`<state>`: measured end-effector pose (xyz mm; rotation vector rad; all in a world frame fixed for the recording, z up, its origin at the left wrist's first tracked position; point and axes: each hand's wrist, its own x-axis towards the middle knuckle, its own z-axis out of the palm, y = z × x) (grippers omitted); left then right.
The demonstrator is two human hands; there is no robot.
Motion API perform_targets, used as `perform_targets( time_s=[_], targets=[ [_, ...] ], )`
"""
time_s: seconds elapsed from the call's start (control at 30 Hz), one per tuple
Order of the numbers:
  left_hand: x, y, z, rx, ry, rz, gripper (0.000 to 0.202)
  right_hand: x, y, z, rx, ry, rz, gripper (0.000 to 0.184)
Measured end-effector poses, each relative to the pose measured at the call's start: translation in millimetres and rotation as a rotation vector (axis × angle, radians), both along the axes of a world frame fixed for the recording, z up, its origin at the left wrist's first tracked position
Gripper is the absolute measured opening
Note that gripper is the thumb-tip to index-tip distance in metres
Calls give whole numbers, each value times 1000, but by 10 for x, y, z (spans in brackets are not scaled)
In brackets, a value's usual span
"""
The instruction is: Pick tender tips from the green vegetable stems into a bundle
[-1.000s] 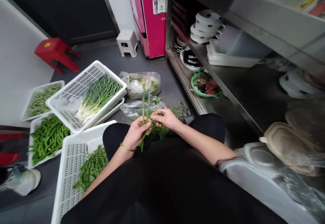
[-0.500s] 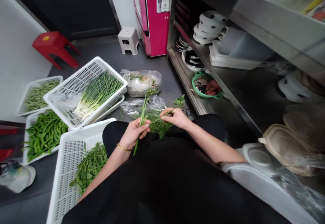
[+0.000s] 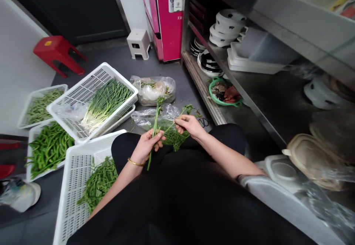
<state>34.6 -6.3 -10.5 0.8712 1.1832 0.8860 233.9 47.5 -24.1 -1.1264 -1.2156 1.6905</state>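
My left hand [image 3: 147, 146], with a gold bracelet at the wrist, is closed around a long green stalk [image 3: 155, 118] that stands nearly upright over my lap. My right hand [image 3: 189, 124] pinches a thinner leafy sprig [image 3: 183, 111] branching off to the right. A loose heap of green stems [image 3: 173, 137] lies on my black-clad lap between the hands. A clear plastic bag [image 3: 151, 117] lies on the floor just beyond them.
White baskets at left hold picked leaves [image 3: 98, 180], scallions [image 3: 107, 100], green beans [image 3: 48, 147] and more beans [image 3: 41, 104]. A bag of scraps [image 3: 154, 89] lies ahead. Red stool [image 3: 57, 50], white stool [image 3: 138, 43], pink cabinet [image 3: 169, 15]. Steel shelf [image 3: 249, 89] with plates at right.
My hands have drawn apart: the right hand pulled a thin sprig away to the right while the left kept the main stalk, which now leans slightly lower.
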Motion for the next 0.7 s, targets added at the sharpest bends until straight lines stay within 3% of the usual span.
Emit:
perform_targets(
  time_s=[0.07,0.17,0.23,0.3,0.37,0.5,0.57,0.7],
  targets=[
    [-53,19,-23,83,118,46,26,69,76,-56,14,-85,16,39],
    [-171,45,-44,185,238,134,27,278,160,-107,107,-470,184,39],
    [-223,46,-39,139,208,74,30,339,158,-57,298,-767,241,34],
    [-222,38,-22,66,142,-32,32,262,117,76,531,-874,199,25],
    [-174,28,-1,32,100,-103,32,70,79,248,625,-787,167,25],
    [-59,7,32,24,64,-138,32,-326,114,432,450,-484,268,30],
    [-46,-8,41,5,9,-138,33,-396,143,391,362,-335,271,27],
    [-111,-44,35,-77,-173,-138,38,-295,149,200,177,-154,70,28]
  ],
)
